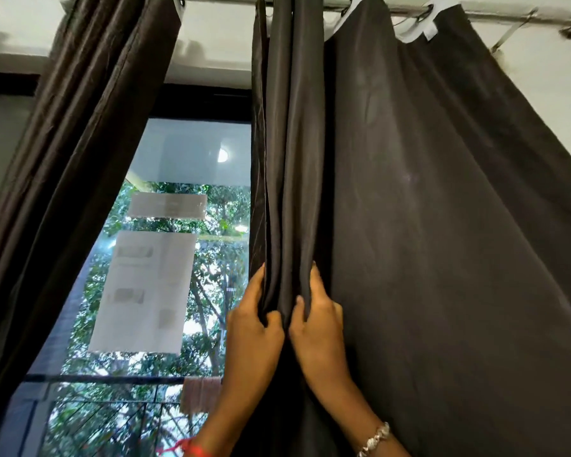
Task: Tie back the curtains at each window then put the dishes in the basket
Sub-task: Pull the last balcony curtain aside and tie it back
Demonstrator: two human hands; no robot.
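— Curtains, counted: two dark panels. Right curtain [442,225] hanging from the metal rod [495,15] at the top, long axis running top to bottom, spreading wide toward the lower right. Left curtain [66,153] slanting from the upper middle down to the lower left edge.

— Orientation of the gathered part?

— Near vertical. Inner edge of the right curtain bunched into several narrow folds, running straight up from the hands to the rod.

— Hands?

— Two, both bare. Left hand [253,328] closed around the outer side of the bunched folds, fingers curled into the cloth. Right hand [320,328] gripping the same bundle from the other side, thumb pressed on the fabric. Touching the cloth, just beside each other, the folds between them. Beaded bracelet [375,440] on the right wrist, red thread [187,448] on the left.

— Materials?

— Smooth dark brown-grey fabric with a faint sheen on the folds, matte on the flat spread. Shiny rod, with metal rings and white tabs at the curtain top.

— Between the panels?

— One window [185,153], dark-framed glass, with two blurred pale sheets [145,291] stuck on it, one small above one large. Green trees and a railing outside.
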